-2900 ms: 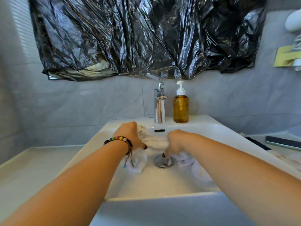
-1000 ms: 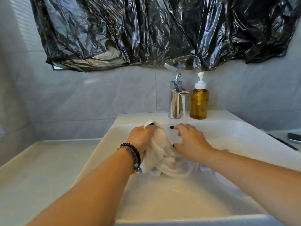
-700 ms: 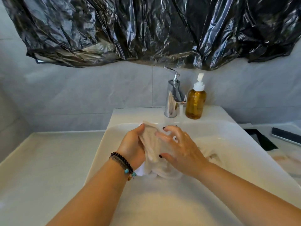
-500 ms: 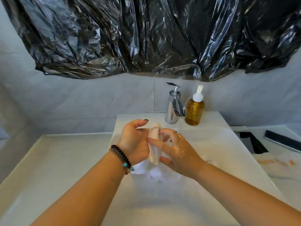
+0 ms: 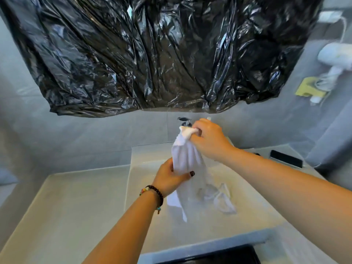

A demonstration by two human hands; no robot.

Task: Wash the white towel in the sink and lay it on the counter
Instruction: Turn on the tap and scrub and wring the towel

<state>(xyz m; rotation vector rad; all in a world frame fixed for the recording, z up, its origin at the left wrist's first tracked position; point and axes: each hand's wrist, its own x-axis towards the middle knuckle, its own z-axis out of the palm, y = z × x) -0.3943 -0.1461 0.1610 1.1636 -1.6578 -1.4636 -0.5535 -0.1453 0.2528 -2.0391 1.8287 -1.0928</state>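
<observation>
The white towel [image 5: 185, 159] hangs over the white sink [image 5: 247, 216] as a bunched rope, its long axis close to vertical and leaning a little to the right at the top. Its upper end is a wad that points up and left, in front of the chrome faucet [image 5: 185, 121]; its lower end trails down into the basin, where loose folds spread toward the right. The right hand [image 5: 208, 139] holds the top, its grip clamped on the wad with fingers curled round it. The left hand [image 5: 170, 177] holds the towel partway down, its grip clamped round the rope with the thumb, nail painted dark, crossing the front. A beaded bracelet [image 5: 153, 195] sits on the left wrist.

The pale tabletop [image 5: 66, 206] runs to the left of the sink. A crumpled black plastic sheet [image 5: 152, 54] covers the wall above the faucet. On the right, a dark flat object [image 5: 285, 159] lies behind the right forearm; I cannot tell what it is. Higher on the right wall hangs a white hair dryer [image 5: 335, 56] above a yellow-green holder [image 5: 309, 87]. The picture is slightly blurred.
</observation>
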